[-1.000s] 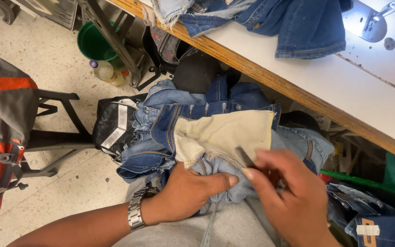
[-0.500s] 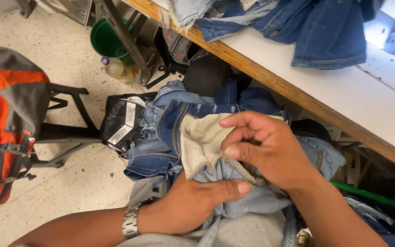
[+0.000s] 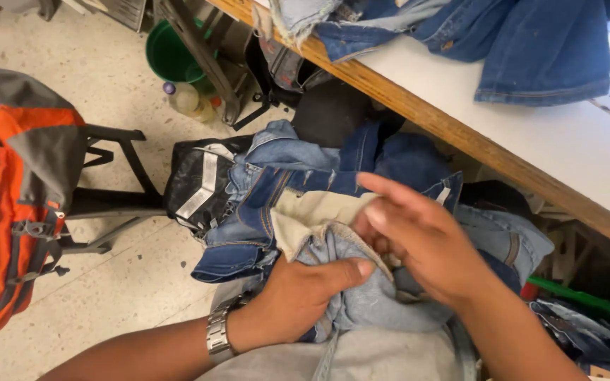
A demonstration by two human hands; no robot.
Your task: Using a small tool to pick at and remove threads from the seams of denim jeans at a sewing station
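Observation:
My left hand (image 3: 305,293), with a metal watch on the wrist, grips a light-blue denim piece (image 3: 368,300) on my lap. Its thumb presses on the fabric's edge. My right hand (image 3: 425,243) hovers over the same denim with fingers spread, touching the fold where a beige lining (image 3: 312,215) shows. I cannot tell if it holds anything. Beyond the hands lies a heap of darker denim garments (image 3: 305,176).
A white worktable with a wooden edge (image 3: 460,137) runs along the upper right, with blue denim (image 3: 531,49) on it. An orange and grey backpack (image 3: 15,197) sits on a black chair at the left. A green bucket (image 3: 171,53) and a bottle (image 3: 188,102) stand on the floor.
My right hand has moved up and left from the lap's lower right onto the beige fold, with its fingers now spread. The left hand keeps its grip on the light denim.

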